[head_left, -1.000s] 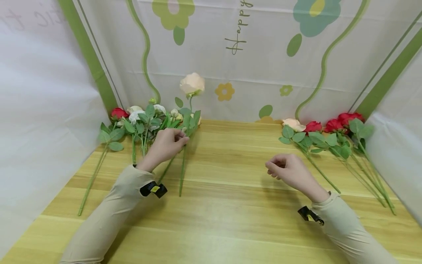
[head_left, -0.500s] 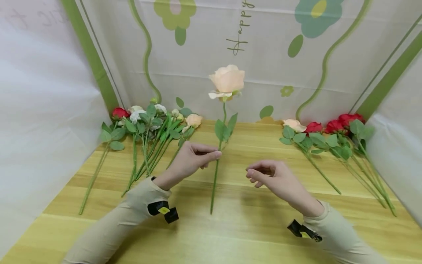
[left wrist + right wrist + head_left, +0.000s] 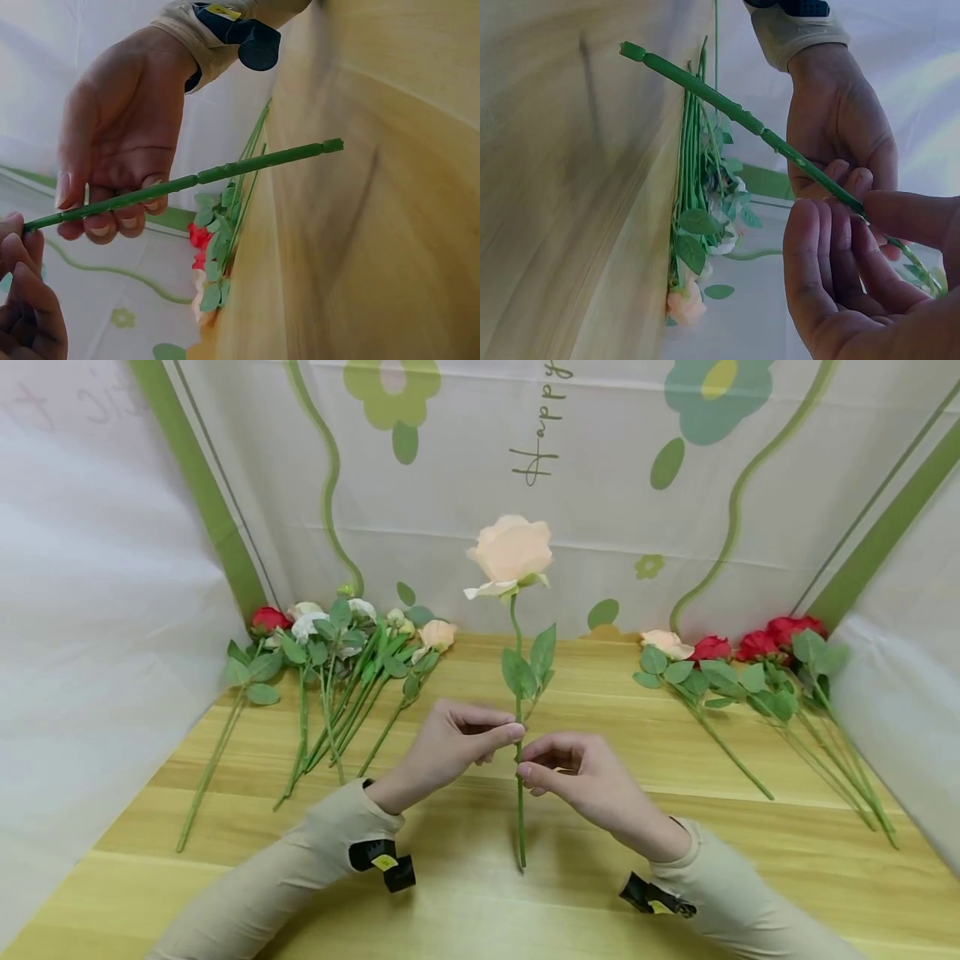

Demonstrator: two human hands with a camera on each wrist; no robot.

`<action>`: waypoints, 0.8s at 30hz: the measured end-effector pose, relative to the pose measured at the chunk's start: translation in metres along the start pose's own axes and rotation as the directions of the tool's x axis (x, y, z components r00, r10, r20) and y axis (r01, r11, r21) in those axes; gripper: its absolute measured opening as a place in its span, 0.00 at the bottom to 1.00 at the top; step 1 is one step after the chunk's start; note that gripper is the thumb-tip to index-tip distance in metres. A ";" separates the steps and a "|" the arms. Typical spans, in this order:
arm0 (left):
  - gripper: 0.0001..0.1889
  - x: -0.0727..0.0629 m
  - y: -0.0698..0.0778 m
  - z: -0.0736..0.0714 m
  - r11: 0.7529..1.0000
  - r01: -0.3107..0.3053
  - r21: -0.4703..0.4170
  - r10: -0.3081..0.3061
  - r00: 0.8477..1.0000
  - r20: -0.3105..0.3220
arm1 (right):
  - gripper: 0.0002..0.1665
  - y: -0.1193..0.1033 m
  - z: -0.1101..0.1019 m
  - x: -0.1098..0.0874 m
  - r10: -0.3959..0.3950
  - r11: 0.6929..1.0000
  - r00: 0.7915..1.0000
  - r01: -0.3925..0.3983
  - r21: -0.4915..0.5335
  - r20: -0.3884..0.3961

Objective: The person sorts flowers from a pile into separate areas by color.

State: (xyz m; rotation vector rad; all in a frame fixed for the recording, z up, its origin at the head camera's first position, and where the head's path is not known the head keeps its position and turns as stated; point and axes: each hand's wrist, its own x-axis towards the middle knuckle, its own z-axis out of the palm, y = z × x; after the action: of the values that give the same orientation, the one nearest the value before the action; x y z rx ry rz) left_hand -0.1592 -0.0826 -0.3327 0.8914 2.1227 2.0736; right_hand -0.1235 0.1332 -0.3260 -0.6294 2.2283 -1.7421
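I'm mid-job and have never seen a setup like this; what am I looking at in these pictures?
No machine here: just a person's bare left hand and right hand. The wide picture comes from a camera worn on the head, looking down. The other two come from small black wrist cameras, so the wooden table looks sideways there. Both hands hold one pale peach rose, bloom up, above the table: the left pinches its stem below the leaves, the right slightly lower. On the table lie mixed flowers to the left, and red roses with another pale rose to the right.
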 end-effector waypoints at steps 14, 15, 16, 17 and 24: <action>0.07 -0.003 0.001 0.004 0.998 -0.035 0.054 0.035 0.999 0.005 | 0.12 -0.004 0.008 -0.001 0.019 0.998 0.997 -0.014 0.069 -0.069; 0.07 -0.003 0.001 0.004 0.997 -0.040 0.060 0.040 0.999 0.005 | 0.12 -0.004 0.008 -0.001 0.024 0.997 0.997 -0.018 0.077 -0.078; 0.07 -0.003 0.002 0.005 0.997 -0.046 0.064 0.046 0.999 0.006 | 0.13 -0.005 0.008 -0.001 0.028 0.996 0.996 -0.020 0.085 -0.085; 0.07 -0.003 0.002 0.005 0.996 -0.049 0.070 0.049 0.999 0.005 | 0.13 -0.005 0.008 -0.001 0.030 0.996 0.995 -0.022 0.087 -0.092; 0.06 0.000 0.006 0.011 0.991 -0.091 0.101 0.093 0.996 -0.015 | 0.11 -0.009 0.008 -0.001 0.020 0.996 0.992 -0.009 0.091 -0.121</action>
State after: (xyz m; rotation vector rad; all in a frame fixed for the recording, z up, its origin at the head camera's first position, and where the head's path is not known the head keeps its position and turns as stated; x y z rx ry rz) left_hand -0.1529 -0.0730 -0.3284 1.0033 2.2558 2.0411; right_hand -0.1170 0.1251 -0.3196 -0.4985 2.2107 -1.9104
